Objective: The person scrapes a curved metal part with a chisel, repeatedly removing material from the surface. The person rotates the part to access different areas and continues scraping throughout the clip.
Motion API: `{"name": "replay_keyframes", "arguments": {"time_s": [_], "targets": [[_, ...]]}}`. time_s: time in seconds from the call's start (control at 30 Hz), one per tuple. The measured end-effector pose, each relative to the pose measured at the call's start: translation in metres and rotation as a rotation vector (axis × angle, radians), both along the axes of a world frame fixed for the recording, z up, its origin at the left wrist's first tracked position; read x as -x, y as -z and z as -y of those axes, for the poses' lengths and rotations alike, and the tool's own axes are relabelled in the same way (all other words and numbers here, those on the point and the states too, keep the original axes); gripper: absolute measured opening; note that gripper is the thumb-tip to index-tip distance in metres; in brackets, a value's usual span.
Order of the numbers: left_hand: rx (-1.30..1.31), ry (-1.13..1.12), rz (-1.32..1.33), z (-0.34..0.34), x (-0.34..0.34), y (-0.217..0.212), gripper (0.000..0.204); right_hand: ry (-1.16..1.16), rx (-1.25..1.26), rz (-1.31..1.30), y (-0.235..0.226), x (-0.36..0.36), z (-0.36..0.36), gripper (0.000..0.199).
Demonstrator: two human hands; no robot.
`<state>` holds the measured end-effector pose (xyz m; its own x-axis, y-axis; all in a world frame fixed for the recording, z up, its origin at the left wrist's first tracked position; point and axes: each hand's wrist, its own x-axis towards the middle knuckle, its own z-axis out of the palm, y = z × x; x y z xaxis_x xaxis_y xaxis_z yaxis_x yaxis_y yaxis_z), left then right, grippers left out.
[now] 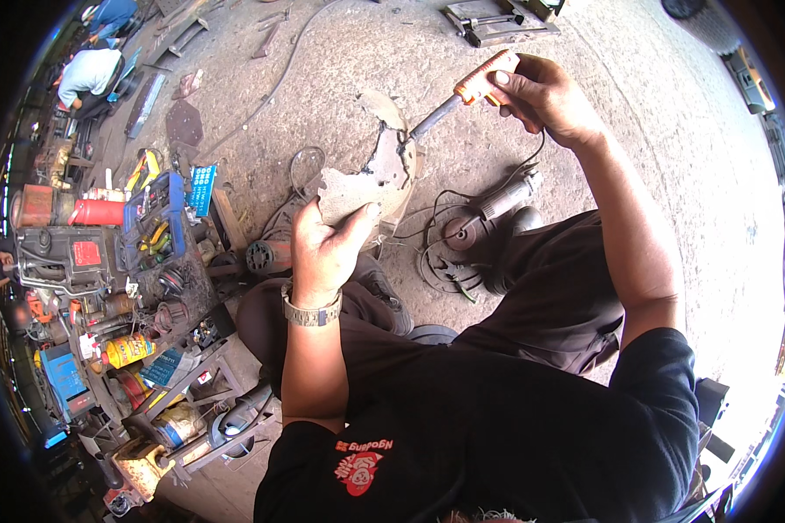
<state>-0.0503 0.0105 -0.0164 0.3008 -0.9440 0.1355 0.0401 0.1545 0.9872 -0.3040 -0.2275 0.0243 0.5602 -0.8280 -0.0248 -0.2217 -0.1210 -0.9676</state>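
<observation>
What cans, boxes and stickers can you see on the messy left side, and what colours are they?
Yellow spray can: lying on the left shelf, round, with a label.
Red canister: lying further up, a cylinder.
Blue case: open, holding tools.
Red sticker: square, on a grey machine.
Blue box: lower left.

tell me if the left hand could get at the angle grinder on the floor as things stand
Probably not right away: the left hand is closed on a broken grey part, and the angle grinder lies beyond it, nearer the right hand.
</observation>
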Motion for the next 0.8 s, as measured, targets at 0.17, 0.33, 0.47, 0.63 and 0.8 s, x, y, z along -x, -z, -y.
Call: {"name": "replay_keyframes", "arguments": {"time_s": [0.17,0.33,0.47,0.63,0.8], "targets": [[-0.007,-0.009,0.025,0.000,-0.001,0.003,0.020,-0.051,-0.029,0.001,-0.002,-0.001,0.000,0.041],[-0.008,-0.039,-0.086,0.002,-0.002,0.011,0.023,-0.002,-0.034,0.027,-0.002,0.000,0.003,0.036],[-0.023,-0.124,-0.235,0.007,-0.006,0.013,0.027,0.131,-0.174,0.245,-0.004,-0.005,0.001,0.034],[-0.009,-0.167,-0.518,0.009,-0.014,0.023,0.029,0.313,-0.355,0.444,0.013,-0.014,0.006,0.033],[-0.016,-0.202,-0.594,0.015,-0.018,0.026,0.030,0.296,-0.426,0.422,0.031,-0.018,0.000,0.026]]}}
